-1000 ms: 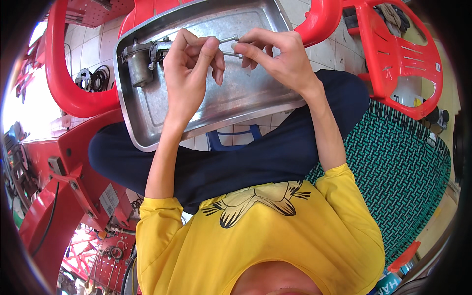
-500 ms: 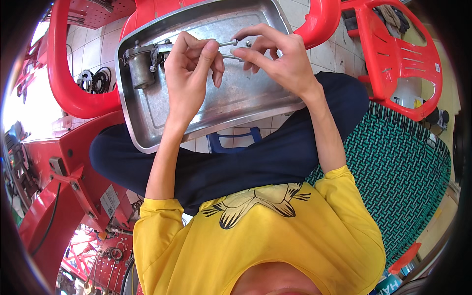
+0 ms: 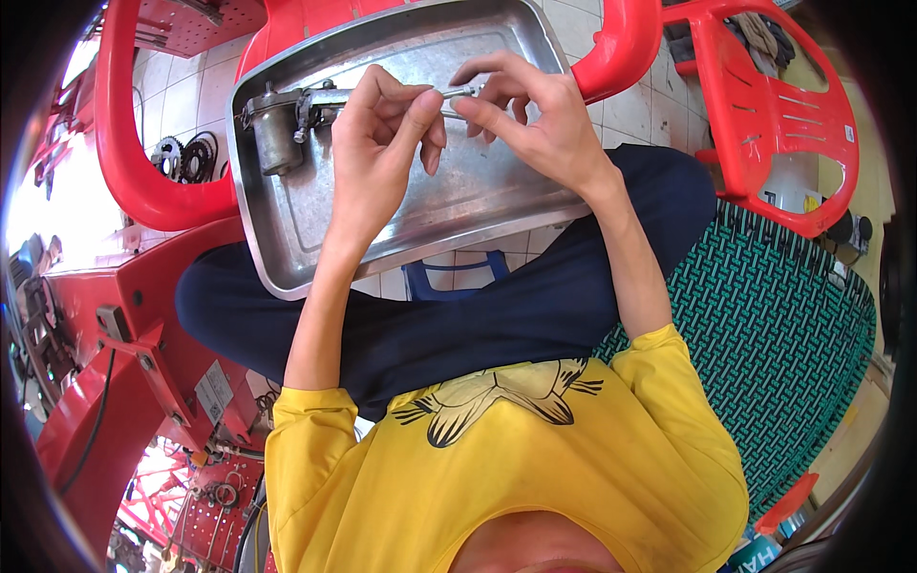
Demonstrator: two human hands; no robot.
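Head view: slim metal rod (image 3: 458, 94) in left fingers (image 3: 421, 110)

Red chairs (image 3: 755, 115) stand on pale floor tiles (image 3: 657, 107).

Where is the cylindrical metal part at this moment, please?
In the head view, the cylindrical metal part is at the left end of the metal tray, just left of the person's left hand.

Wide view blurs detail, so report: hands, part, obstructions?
Left hand holding slim metal rod; right hand at its tip, grip unclear. Rod over metal tray. Canister assembly in tray, partly behind left hand.
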